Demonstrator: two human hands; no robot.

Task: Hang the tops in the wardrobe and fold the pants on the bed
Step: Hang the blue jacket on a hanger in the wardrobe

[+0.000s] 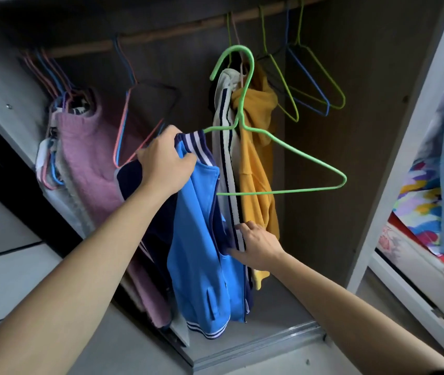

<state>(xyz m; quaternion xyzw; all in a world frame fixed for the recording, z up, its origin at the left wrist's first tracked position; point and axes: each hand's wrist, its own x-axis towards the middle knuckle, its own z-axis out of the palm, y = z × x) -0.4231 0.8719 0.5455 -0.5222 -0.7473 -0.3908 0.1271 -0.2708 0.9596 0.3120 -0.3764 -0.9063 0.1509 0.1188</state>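
— Seating the second shoulder is what is called for now? Below the rail (161,36), the blue jacket (202,239) is held up in front of the hung clothes, not yet hooked on.

— So it is judged. The collar is gripped by the left hand (165,161), closed round the cloth and, it seems, one end of the green hanger (294,150). The other end juts out bare beneath the rail. Lower down, the front edge is pinched by the right hand (258,244).

— How is it done well?

— The open front is best drawn across until the bare end is covered, with the collar centred at the hanger's neck. Only then should the hook be lifted to the rail.

— Is room to be had?

— A stretch of rail is seen between the pink top (88,158) and the white striped top (225,117) beside the yellow hoodie (256,171), with only a few bare hangers in it. More empty hangers (310,85) are bunched further along the rail, near the side wall, and could be snagged. The hook is close to the hoodie's own hanger, so tangling is to be watched for.
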